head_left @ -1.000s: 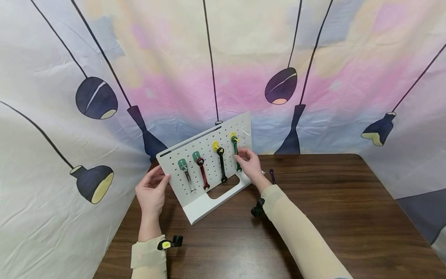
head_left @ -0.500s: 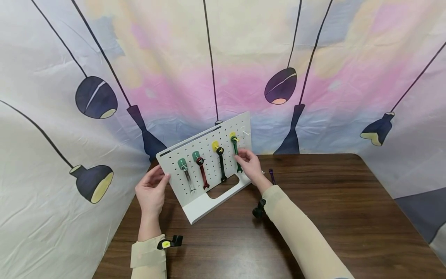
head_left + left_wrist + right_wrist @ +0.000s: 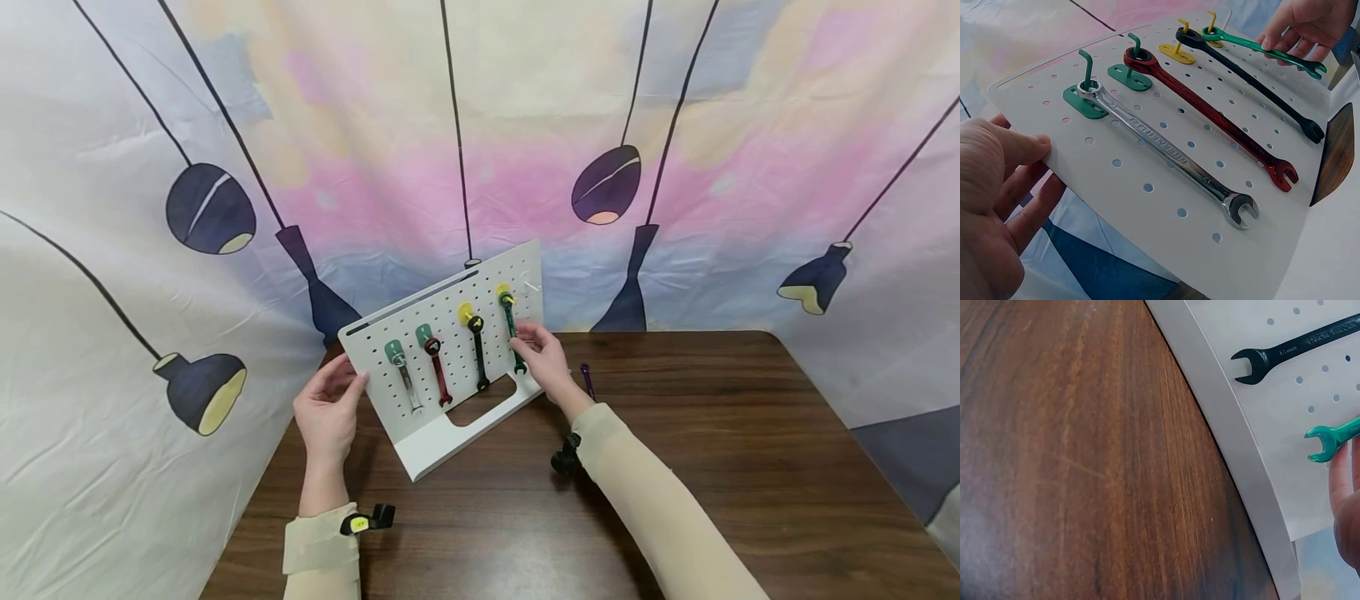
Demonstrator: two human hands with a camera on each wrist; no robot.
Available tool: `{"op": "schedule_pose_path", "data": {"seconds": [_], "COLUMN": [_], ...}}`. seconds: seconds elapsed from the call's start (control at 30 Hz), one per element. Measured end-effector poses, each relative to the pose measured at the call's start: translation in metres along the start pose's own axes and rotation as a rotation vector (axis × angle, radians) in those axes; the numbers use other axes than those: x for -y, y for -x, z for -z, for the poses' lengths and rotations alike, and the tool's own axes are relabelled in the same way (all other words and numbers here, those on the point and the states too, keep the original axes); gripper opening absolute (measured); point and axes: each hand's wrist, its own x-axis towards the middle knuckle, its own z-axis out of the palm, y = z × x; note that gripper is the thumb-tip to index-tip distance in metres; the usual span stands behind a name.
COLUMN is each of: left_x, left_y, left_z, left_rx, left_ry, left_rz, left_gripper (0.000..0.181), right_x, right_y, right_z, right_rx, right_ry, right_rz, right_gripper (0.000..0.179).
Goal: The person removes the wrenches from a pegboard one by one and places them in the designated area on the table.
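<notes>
The left hand [image 3: 327, 414] pinches the pegboard's [image 3: 457, 357] nine-o'clock edge; at three o'clock, the right hand [image 3: 546, 364] pinches the green wrench [image 3: 1246, 44], its ring around a yellow hook [image 3: 1211, 19]. Probably being seated or unhooked — next calls for steadying the board.

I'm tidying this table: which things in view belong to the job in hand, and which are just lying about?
Job:
green combination wrench, held by the right hand
white pegboard, edge pinched by the left hand
silver wrench, red wrench, black wrench, on hooks

Lying about or background:
purple tool on the table, partly hidden, perhaps another wrench
lamp-print backdrop
</notes>
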Motion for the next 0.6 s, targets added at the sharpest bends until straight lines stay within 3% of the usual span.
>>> {"op": "schedule_pose_path", "data": {"seconds": [0.6], "left_x": [-0.0012], "left_y": [0.0004], "left_z": [0.0001], "left_rx": [-0.006], "left_ry": [-0.015], "left_rz": [0.021], "left_gripper": [0.035], "right_x": [-0.0035], "right_y": [0.0062], "right_z": [0.0071], "right_rx": [0.027], "right_ry": [-0.025], "right_rz": [-0.024], "right_gripper": [0.036]}}
